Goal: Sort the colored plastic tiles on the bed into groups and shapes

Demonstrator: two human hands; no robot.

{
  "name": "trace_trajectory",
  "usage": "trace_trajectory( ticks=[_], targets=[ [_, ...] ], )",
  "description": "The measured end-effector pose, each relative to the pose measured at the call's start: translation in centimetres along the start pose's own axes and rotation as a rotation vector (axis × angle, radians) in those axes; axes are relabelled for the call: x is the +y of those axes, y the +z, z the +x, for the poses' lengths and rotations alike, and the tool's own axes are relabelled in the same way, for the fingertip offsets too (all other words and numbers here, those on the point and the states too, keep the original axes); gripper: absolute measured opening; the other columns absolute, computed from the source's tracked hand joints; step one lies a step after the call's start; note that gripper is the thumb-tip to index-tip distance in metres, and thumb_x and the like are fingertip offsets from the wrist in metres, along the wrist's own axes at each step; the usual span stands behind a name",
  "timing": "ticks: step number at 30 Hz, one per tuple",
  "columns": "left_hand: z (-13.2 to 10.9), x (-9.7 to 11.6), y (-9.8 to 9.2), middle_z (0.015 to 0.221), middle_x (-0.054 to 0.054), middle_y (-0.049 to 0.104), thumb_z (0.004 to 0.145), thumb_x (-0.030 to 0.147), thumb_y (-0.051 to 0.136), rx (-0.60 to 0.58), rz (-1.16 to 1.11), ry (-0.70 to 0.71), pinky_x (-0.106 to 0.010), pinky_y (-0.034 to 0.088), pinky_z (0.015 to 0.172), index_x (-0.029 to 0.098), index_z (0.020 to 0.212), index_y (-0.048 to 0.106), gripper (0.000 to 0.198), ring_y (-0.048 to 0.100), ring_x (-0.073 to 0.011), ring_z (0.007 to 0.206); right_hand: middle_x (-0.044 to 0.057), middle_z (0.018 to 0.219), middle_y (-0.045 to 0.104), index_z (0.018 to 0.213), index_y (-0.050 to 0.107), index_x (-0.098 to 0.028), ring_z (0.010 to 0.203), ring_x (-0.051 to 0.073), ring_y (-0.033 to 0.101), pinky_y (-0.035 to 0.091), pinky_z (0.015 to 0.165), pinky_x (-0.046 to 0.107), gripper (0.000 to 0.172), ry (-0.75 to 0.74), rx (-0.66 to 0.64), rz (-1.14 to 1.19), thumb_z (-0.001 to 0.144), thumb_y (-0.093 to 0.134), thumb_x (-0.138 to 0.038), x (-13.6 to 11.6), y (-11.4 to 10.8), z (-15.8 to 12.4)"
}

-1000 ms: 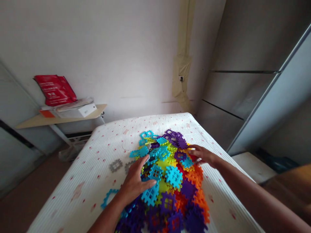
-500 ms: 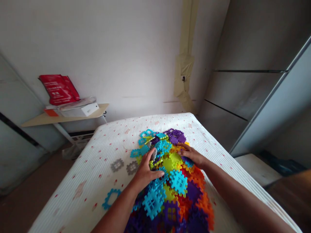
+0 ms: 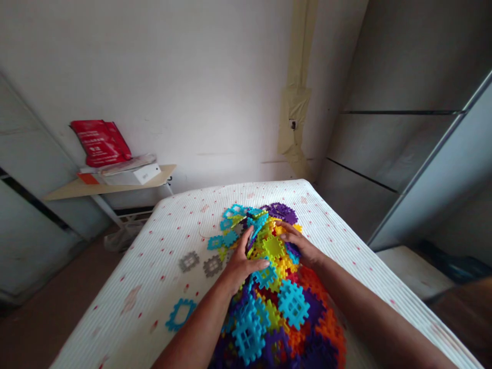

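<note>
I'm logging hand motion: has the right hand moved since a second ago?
Yes, leftward: the right hand lay wholly right of the wall socket in view; now it reaches left of it.

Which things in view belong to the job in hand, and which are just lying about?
In the job: left hand, right hand, pile of plastic pieces; probably the grey pieces beside it.

Lying about: red bag; white box on side table.

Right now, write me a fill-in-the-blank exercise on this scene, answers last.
On the spotted sheet, left of the left hand, lie ____ loose gray window tiles.
Orange tiles edge the pile on the side of the ____ hand.
The bag seen above the white box is coloured ____.

Missing words: two; right; red.
</note>
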State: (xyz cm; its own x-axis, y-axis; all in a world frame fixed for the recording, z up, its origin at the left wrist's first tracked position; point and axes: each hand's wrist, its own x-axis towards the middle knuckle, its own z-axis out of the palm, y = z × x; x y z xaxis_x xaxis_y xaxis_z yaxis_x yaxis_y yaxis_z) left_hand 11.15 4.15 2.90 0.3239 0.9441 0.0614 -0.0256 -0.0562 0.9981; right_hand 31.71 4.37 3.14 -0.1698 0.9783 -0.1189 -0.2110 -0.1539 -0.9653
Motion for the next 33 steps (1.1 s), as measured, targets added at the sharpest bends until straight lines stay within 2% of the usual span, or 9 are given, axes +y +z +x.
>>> trace_trajectory(
  ticks=[4, 8, 10, 16, 21, 24, 29, 33],
  targets=[
    [0.1, 0.4, 0.2, 0.138, -0.006, 0.046, 0.056, 0.024, 0.080, 0.023, -0.187, -0.034, -0.044, 0.038, 0.103, 0.028, 0.132, 0.043, 0.085, 0.044, -0.0298, 0.125, 0.000, 0.103, 0.064, 0.111, 0.056, -0.026, 0.096, 0.023, 0.059, 0.046, 0.083, 0.034, 0.047, -0.039, 0.008, 0.000, 0.066, 0.063, -0.036, -0.7, 0.9, -0.2],
    [0.2, 0.9, 0.0, 0.127, -0.008, 0.057, 0.059, 0.023, 0.078, 0.027, -0.379, -0.035, -0.042, 0.045, 0.096, 0.026, 0.135, 0.038, 0.086, 0.056, -0.0265, 0.112, -0.001, 0.099, 0.063, 0.107, 0.056, -0.027, 0.091, 0.020, 0.059, 0.046, 0.077, 0.030, 0.047, -0.073, 0.020, 0.029, 0.063, 0.067, -0.036, -2.1, 2.3, -0.3],
    [0.4, 1.5, -0.2, 0.120, -0.008, 0.061, 0.062, 0.026, 0.077, 0.072, -0.421, -0.018, -0.040, 0.048, 0.092, 0.026, 0.135, 0.037, 0.083, 0.060, -0.0247, 0.106, -0.001, 0.099, 0.063, 0.106, 0.056, -0.026, 0.088, 0.019, 0.060, 0.046, 0.075, 0.029, 0.047, -0.082, 0.006, 0.062, 0.062, 0.069, -0.036, -3.3, 3.2, -0.3],
    [1.7, 4.0, -1.1, 0.101, -0.004, 0.069, 0.064, 0.036, 0.073, 0.236, -0.456, 0.049, -0.033, 0.053, 0.080, 0.023, 0.118, 0.054, 0.058, 0.066, -0.0204, 0.090, -0.003, 0.081, 0.060, 0.094, 0.057, -0.022, 0.066, 0.012, 0.056, 0.046, 0.062, 0.024, 0.045, -0.140, 0.001, 0.059, 0.056, 0.075, -0.038, -7.1, 5.9, 1.1],
    [1.7, 4.7, -2.3, 0.082, 0.000, 0.069, 0.059, 0.038, 0.075, 0.339, -0.401, 0.051, -0.026, 0.053, 0.065, 0.019, 0.094, 0.061, 0.042, 0.066, -0.0164, 0.075, -0.008, 0.067, 0.052, 0.089, 0.054, -0.021, 0.052, 0.007, 0.046, 0.039, 0.050, 0.020, 0.044, -0.244, 0.012, -0.037, 0.054, 0.076, -0.037, -8.2, 7.0, 2.6],
    [1.1, 4.6, -3.0, 0.077, 0.002, 0.068, 0.057, 0.031, 0.076, 0.390, -0.417, 0.031, -0.025, 0.052, 0.063, 0.018, 0.091, 0.060, 0.040, 0.065, -0.0146, 0.069, -0.009, 0.065, 0.051, 0.088, 0.053, -0.022, 0.051, 0.007, 0.045, 0.037, 0.049, 0.020, 0.044, -0.286, 0.031, -0.060, 0.054, 0.076, -0.036, -8.6, 7.3, 2.9],
    [0.1, 4.4, -3.6, 0.080, 0.000, 0.068, 0.057, 0.022, 0.074, 0.328, -0.445, -0.010, -0.029, 0.050, 0.067, 0.018, 0.094, 0.060, 0.040, 0.066, -0.0187, 0.076, -0.008, 0.064, 0.051, 0.081, 0.052, -0.020, 0.050, 0.007, 0.045, 0.037, 0.050, 0.021, 0.043, -0.301, 0.028, -0.055, 0.051, 0.077, -0.039, -9.5, 8.4, 2.9],
    [-0.7, 3.8, -4.1, 0.096, -0.005, 0.068, 0.061, 0.020, 0.069, 0.238, -0.348, -0.004, -0.034, 0.047, 0.082, 0.016, 0.099, 0.062, 0.038, 0.063, -0.0201, 0.089, -0.006, 0.062, 0.052, 0.074, 0.052, -0.017, 0.053, 0.007, 0.044, 0.035, 0.051, 0.021, 0.042, -0.335, 0.024, -0.132, 0.052, 0.077, -0.044, -9.6, 9.1, 3.4]
  ],
)
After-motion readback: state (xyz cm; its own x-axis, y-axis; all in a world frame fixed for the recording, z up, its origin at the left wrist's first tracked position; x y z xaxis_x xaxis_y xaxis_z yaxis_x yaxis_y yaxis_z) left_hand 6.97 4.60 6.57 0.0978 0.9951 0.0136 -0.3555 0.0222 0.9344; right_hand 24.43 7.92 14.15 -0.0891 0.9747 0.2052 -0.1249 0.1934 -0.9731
